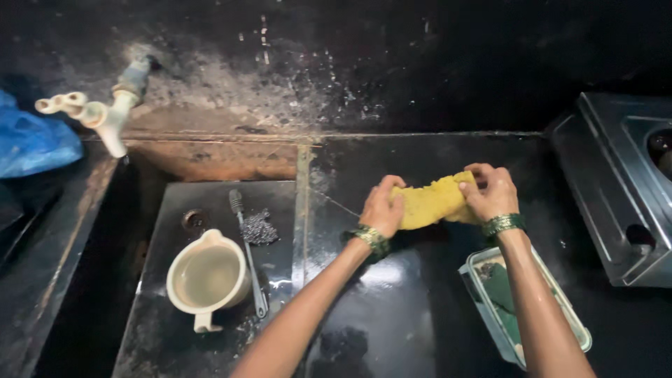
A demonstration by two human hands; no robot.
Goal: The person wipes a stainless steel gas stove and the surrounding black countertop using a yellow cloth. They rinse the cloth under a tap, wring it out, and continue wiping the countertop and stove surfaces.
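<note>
Over the wet counter (392, 294), the cloth (430, 201) stretches left to right, left hand (381, 208) and right hand (492, 192) each clamped on one end.

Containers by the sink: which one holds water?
The cream mug standing in the sink, left of both hands. The clear rectangular tray on the counter holds green scrub pads instead.

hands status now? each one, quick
Left hand: closed, gripping one end of the yellow cloth.
Right hand: closed, gripping its other end.
</note>
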